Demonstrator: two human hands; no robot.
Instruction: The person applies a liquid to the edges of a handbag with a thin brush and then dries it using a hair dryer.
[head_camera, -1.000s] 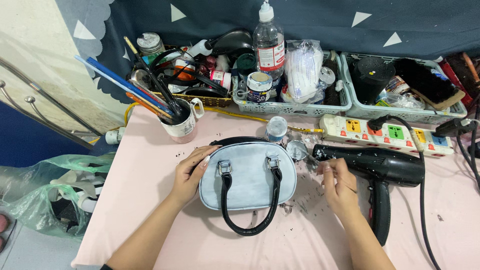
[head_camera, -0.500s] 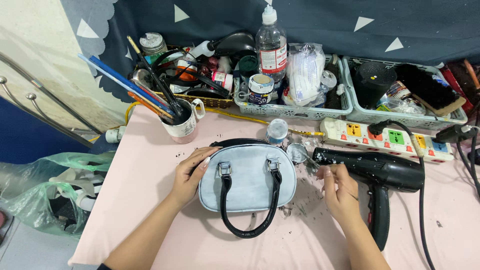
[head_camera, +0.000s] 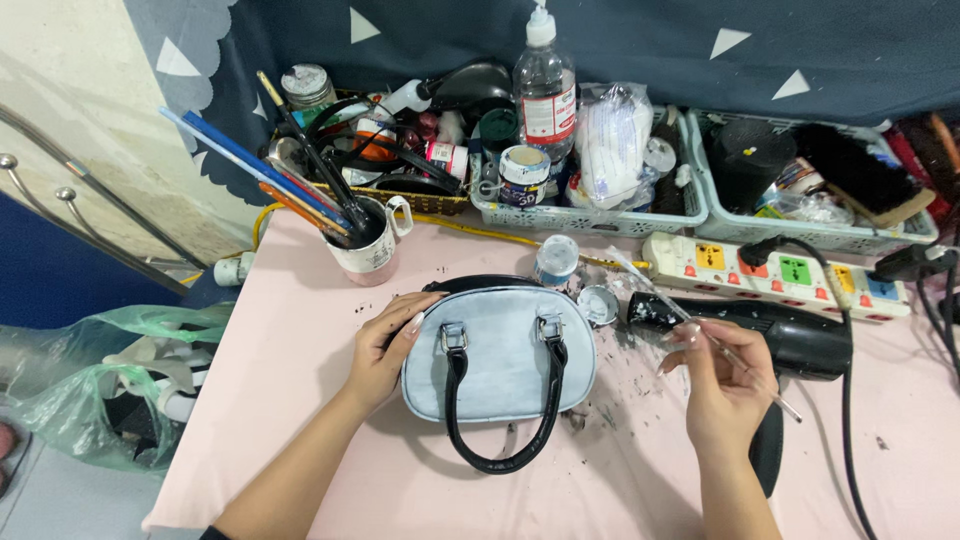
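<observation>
The pale blue handbag (head_camera: 498, 350) lies flat mid-table; the left hand (head_camera: 385, 345) rests open-fingered on its nine o'clock edge; the right hand (head_camera: 722, 385), at three o'clock, pinches a thin brush (head_camera: 700, 325); the bag looks light and soft, best steadied by its edges.

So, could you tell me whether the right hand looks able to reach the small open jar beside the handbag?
Probably yes: the right hand, holding a thin brush, is close to the jar, with nothing between them.

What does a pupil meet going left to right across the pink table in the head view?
Mug of brushes → left hand → light blue handbag → right hand holding a thin brush → black hair dryer.
</observation>
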